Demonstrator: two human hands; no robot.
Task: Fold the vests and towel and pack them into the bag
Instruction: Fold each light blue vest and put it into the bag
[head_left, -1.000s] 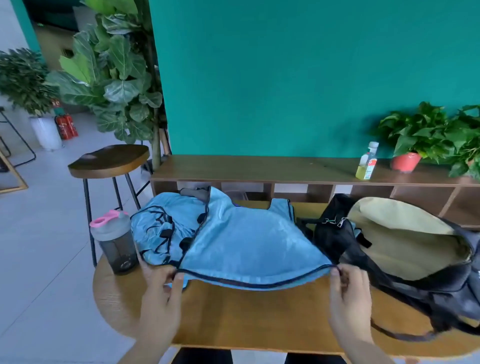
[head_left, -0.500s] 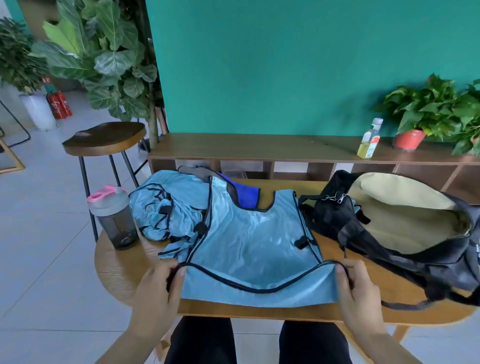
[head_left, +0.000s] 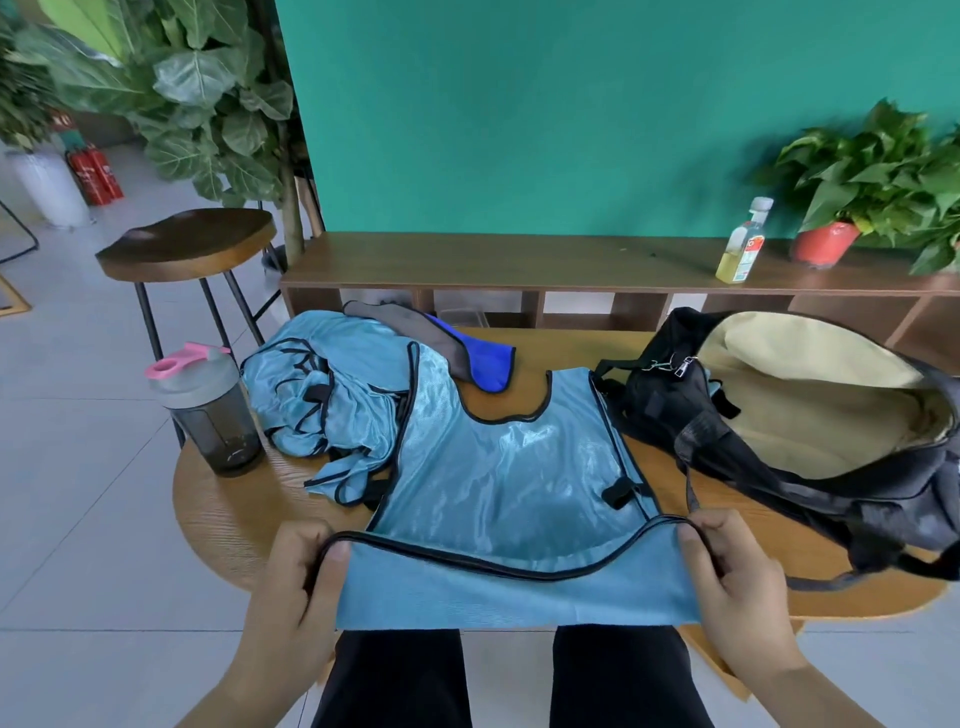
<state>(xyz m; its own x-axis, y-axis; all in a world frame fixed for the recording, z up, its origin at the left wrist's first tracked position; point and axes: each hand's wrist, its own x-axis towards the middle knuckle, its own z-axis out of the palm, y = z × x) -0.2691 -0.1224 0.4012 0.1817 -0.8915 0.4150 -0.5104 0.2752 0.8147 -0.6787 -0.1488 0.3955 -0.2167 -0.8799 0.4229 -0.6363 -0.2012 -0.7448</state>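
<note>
On the round wooden table (head_left: 249, 499): open black bag (head_left: 779, 483) at the right side; flat light-blue vest (head_left: 509, 467) at centre, hem over the near edge; crumpled vest (head_left: 337, 395) at left; blue-and-grey cloth (head_left: 483, 364) at the far side. Left hand (head_left: 296, 587) and right hand (head_left: 737, 587) each pinch a hem corner, fingers curled.

I identify a café-style common area: teal wall (head_left: 519, 130), low wooden cubby shelf (head_left: 519, 260), potted plants (head_left: 862, 171), bar stool (head_left: 187, 244), red fire extinguishers (head_left: 96, 174), tiled floor (head_left: 78, 467)
</note>
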